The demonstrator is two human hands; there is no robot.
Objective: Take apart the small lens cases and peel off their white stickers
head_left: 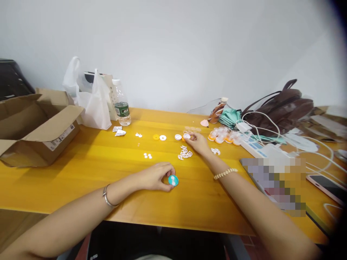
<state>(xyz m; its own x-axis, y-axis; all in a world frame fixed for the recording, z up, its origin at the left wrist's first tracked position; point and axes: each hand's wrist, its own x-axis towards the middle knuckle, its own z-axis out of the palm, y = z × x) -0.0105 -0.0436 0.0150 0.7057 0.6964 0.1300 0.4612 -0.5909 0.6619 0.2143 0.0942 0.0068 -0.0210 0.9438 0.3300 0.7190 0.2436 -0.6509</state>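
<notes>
My left hand (pixel 158 177) grips the edge of a small teal round case (pixel 176 183) between thumb and fingers, low over the table. Two white round pieces lie inside the case. Farther off, my right hand (pixel 197 143) has its fingertips closed on a small white disc (pixel 187 136) at the end of a row of parts. Beside that disc lies a white ring-shaped part (pixel 178 137). A yellow disc (pixel 156 137) and another white disc (pixel 163 138) lie to its left. White spoked wheels (pixel 184 153) are heaped just below my right hand.
Several white dots (pixel 148 156) lie left of the wheels. Clear-and-orange cases (pixel 224 135) are piled at right, near a power strip (pixel 252 146), cables and a brown bag (pixel 282 108). A water bottle (pixel 122 104), a plastic bag (pixel 94 104) and an open cardboard box (pixel 40 133) stand left.
</notes>
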